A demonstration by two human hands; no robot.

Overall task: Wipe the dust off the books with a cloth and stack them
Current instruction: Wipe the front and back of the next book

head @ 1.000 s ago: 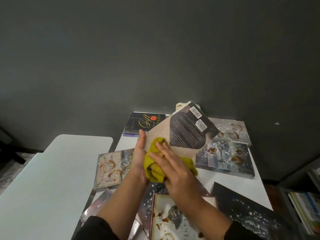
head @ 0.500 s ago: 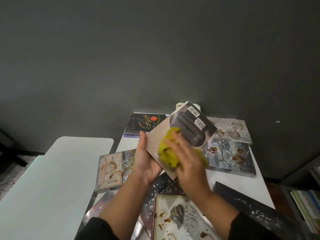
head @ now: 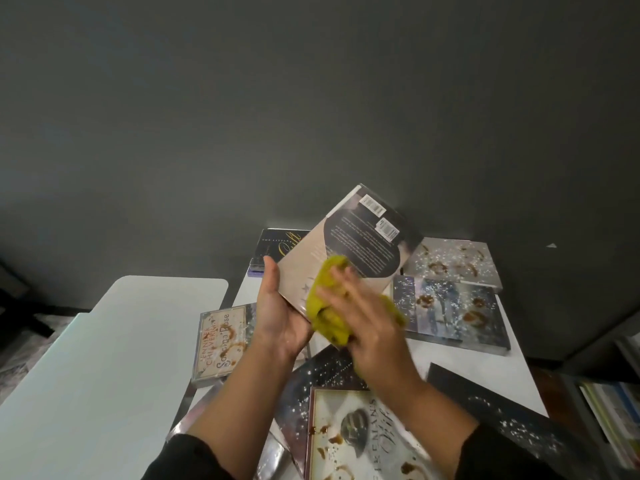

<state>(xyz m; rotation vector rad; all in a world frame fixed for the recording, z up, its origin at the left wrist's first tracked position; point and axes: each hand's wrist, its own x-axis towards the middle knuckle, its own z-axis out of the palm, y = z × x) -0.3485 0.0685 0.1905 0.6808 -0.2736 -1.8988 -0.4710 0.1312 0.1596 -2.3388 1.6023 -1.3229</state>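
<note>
My left hand [head: 280, 313] holds a book [head: 360, 244] tilted up above the table, back cover with two barcodes facing me. My right hand [head: 363, 317] grips a yellow cloth [head: 329, 306] and presses it against the lower part of that cover. Several dusty, stained books lie flat around: a cream-covered one [head: 221, 337] on the left, a black one with gold lettering [head: 277, 247] at the back, two speckled ones [head: 453, 261] [head: 453, 313] on the right, a pale one [head: 360, 441] nearest me and a dark one [head: 512, 410] at the lower right.
The books lie on a white table [head: 460, 365] against a dark grey wall. A second white tabletop [head: 104, 351] stands to the left with a gap between. Shelves with books [head: 613, 410] show at the far right edge.
My right hand rubbed the cloth up across the cover and back down to its lower part. My left hand has raised and tilted the book a little more upright.
</note>
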